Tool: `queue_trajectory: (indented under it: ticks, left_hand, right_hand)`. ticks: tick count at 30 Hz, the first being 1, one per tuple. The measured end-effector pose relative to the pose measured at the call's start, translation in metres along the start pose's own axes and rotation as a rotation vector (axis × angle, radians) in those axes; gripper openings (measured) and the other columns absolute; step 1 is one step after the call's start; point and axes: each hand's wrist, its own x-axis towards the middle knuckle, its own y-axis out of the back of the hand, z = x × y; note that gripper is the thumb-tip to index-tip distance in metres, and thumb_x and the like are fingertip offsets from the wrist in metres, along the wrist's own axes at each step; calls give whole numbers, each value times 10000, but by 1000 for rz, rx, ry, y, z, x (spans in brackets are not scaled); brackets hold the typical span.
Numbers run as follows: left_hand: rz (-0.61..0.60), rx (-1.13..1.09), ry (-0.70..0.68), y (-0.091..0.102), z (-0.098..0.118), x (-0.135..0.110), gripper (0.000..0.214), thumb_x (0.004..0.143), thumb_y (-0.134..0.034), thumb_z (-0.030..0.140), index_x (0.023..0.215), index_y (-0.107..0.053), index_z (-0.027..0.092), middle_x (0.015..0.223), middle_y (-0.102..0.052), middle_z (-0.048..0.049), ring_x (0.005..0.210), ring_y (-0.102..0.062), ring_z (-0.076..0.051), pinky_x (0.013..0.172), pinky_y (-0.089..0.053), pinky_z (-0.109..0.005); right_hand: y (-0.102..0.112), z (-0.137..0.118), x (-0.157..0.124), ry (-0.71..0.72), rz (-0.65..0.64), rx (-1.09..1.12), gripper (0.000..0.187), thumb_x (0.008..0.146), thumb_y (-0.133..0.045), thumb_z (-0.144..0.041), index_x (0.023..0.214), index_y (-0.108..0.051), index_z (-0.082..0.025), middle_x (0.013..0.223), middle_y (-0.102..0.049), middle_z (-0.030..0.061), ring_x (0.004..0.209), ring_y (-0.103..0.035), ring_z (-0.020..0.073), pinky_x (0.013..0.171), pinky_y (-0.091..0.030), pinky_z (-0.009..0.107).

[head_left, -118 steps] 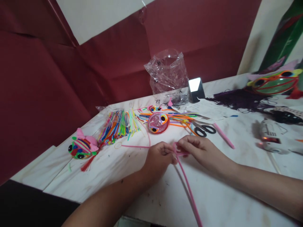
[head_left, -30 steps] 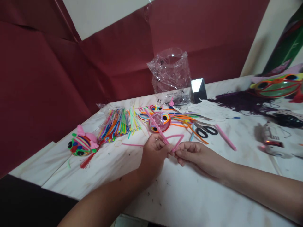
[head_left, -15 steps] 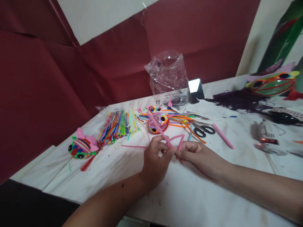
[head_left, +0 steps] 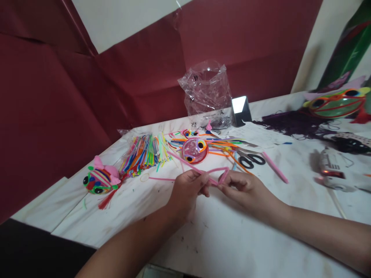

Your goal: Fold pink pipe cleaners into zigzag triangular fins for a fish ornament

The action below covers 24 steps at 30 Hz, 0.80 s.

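Between both hands is a pink pipe cleaner (head_left: 218, 170), bent into a small triangular loop, with a long straight tail slanting up to the left. My left hand (head_left: 189, 189) pinches it where the tail meets the loop. At the loop's right corner, the fingertips of my right hand (head_left: 242, 187) are closed on it. Just beyond the hands sits a clear pink ball (head_left: 194, 151) with two big stuck-on eyes. Another pink pipe cleaner (head_left: 162, 178) lies on the table left of my left hand, its far end near a small ring.
Bundled coloured pipe cleaners (head_left: 145, 156) lie left of the ball, beside a decorated fish figure (head_left: 101, 177). Black-handled scissors (head_left: 252, 159), a pink stick (head_left: 275, 166) and a white glue gun (head_left: 333, 170) are to the right. A phone (head_left: 241, 111) and plastic bag (head_left: 207, 92) stand behind.
The pipe cleaner's tail has swung down to the left, uncovering more of the ball. My left hand has turned slightly, and both hands still grip the pipe cleaner.
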Motion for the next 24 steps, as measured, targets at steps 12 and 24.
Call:
queue_trajectory:
  ticks: [12,24]
  left_hand:
    - [94,162,-127,14,-6,6,213,703,-629,318,622,-549,138,496,-517,26,485,-441,-79,523,-339,-223]
    - [-31,42,-87,5,-6,1,192,729,-604,292,624,-586,133,525,-538,21,483,-456,-79,525,-362,-234]
  right_hand:
    - [-4,10,2,-274,-180,396,302,712,-635,-467,743,-613,-168,634,-528,-19,545,-428,84,505,-321,209]
    - [-2,6,2,-206,-109,464,253,736,-633,-333,557,-539,-181,560,-483,-50,562,-404,89,568,-315,226]
